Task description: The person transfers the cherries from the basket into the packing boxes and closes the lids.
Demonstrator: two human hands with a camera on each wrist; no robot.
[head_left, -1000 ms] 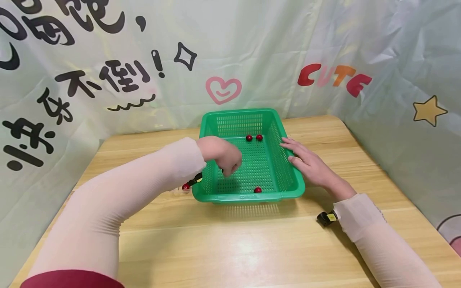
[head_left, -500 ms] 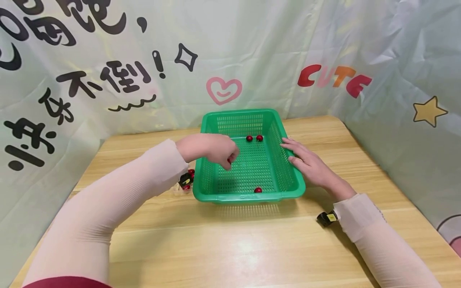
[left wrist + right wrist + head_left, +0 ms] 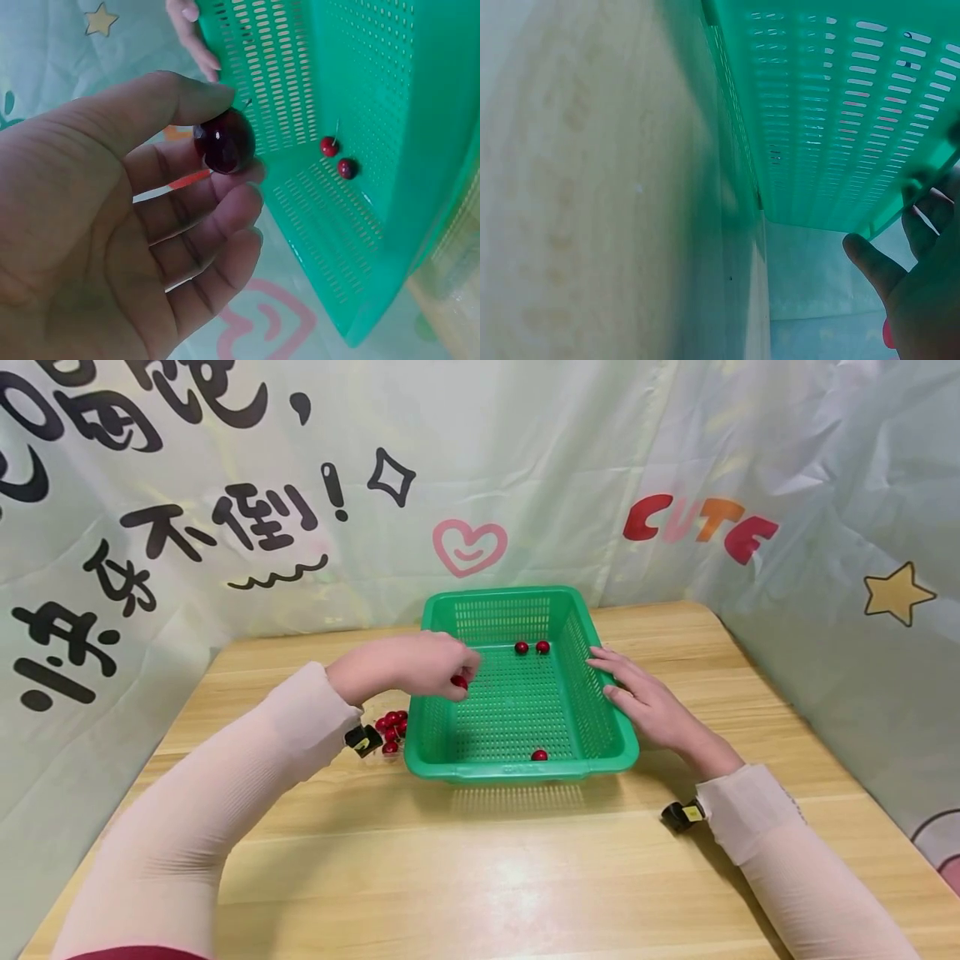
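Note:
My left hand (image 3: 420, 664) is over the left side of a green basket (image 3: 521, 770), pinching a dark red cherry (image 3: 225, 141) between thumb and fingers. A short stem shows on that cherry in the left wrist view. Two cherries (image 3: 337, 157) lie together at the basket's far end, and one more cherry (image 3: 539, 756) sits by the near wall. My right hand (image 3: 648, 706) rests on the basket's right rim, its fingers laid fairly straight over the edge. In the right wrist view, the thumb (image 3: 874, 262) is on the outer side of the rim.
Just left of the basket, several cherries (image 3: 392, 727) are in a clear container, partly hidden behind the basket and left wrist. All stand on a wooden table (image 3: 487, 868). A printed cloth (image 3: 555, 493) hangs behind and at both sides.
My left hand has drawn back leftward and slightly up from inside the basket with a cherry now visible in its fingers. The cherries beside the basket have come into view. My right hand stays put.

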